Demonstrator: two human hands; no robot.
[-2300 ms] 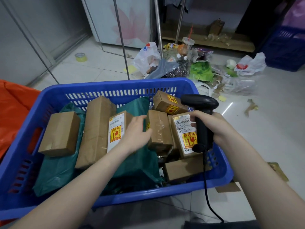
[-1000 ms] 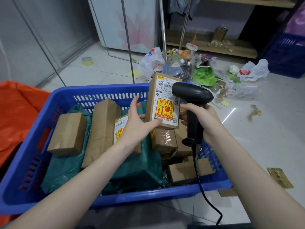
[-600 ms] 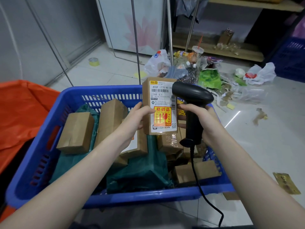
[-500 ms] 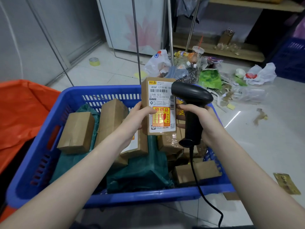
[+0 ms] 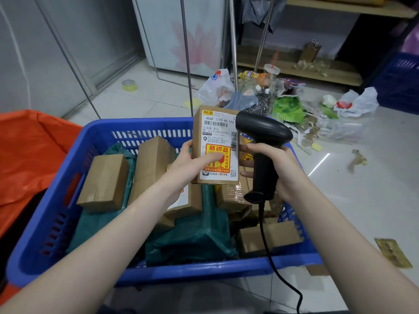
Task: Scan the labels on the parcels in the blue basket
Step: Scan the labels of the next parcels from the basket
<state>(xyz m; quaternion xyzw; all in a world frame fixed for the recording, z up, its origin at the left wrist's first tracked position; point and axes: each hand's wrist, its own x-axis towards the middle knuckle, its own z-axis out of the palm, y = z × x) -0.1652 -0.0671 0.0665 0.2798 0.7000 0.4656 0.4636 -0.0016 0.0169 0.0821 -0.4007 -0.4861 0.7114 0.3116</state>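
Left hand (image 5: 190, 165) grips a small brown cardboard parcel (image 5: 215, 148) by its left edge, thumb laid across the front and fingers wrapped behind, holding it upright above the blue plastic slotted basket (image 5: 68, 177). A white shipping label (image 5: 219, 141) with barcodes and a red-and-yellow fragile sticker (image 5: 218, 158) faces the camera. Just right of that hand, the right hand (image 5: 275, 165) is closed around the handle of a black handheld barcode scanner (image 5: 263, 150), whose head sits beside the parcel's upper right corner, overlapping the label's edge. Its black cable (image 5: 274, 264) hangs down over the basket's near rim.

Below both hands, the basket holds more brown cardboard parcels and dark green plastic mailer bags (image 5: 188, 236). 1 plain box (image 5: 104, 182) lies well left of the left hand, a taller box (image 5: 152, 164) just beside its wrist, and a taped box (image 5: 231, 196) under the scanner's base.

Left of the basket lies orange fabric (image 5: 29, 155). Beyond the hands, plastic bags and litter (image 5: 283, 103) are scattered on the tiled floor (image 5: 351, 196).
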